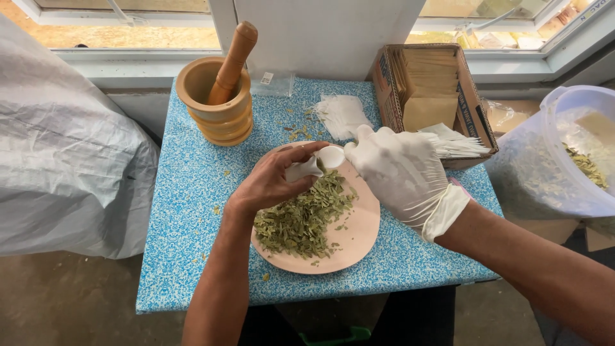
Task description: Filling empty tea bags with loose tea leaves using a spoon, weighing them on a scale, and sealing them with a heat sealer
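Both hands (275,182) (397,173) — small white pouch (317,165) half-hidden.

Bare left hand (272,182) & gloved right hand (394,170) pinched together.

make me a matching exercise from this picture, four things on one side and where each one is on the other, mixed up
Things:
1. wooden pestle
2. dried green leaves
3. brown paper packets
4. small white filter bag

Places:
A. standing in the cardboard box by the window
B. held between the bare left hand and the gloved right hand
C. leaning in the wooden mortar
D. heaped on the pink plate

Pairs: 1-C, 2-D, 3-A, 4-B
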